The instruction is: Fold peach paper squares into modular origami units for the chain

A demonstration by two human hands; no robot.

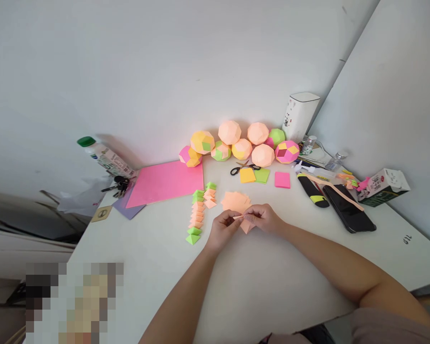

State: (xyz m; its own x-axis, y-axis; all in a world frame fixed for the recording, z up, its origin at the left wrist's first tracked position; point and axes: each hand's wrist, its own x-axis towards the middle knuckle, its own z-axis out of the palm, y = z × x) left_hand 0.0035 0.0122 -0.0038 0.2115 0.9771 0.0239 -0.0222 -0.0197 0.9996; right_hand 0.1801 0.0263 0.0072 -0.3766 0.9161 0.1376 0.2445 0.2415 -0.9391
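Observation:
Between the fingertips of my left hand [225,228] and my right hand [264,218] is a small peach piece of paper [238,217]. Both hands pinch it, thumbs close together, and the fingers partly hide its shape. Just beyond them lies a spread pile of peach paper squares [234,199]. To the left of my left hand, folded paper units in green and peach form a long row [197,215]. A shorter row [210,195] of the same kind lies beside its far end.
Faceted paper balls [230,132] are heaped along the wall. Scissors [244,168] lie behind yellow [247,175], green and pink [282,180] paper pads. A pink sheet [166,184] and bottle [107,157] are at left. A cutter [312,190], phone [348,208] and carton [384,186] are at right.

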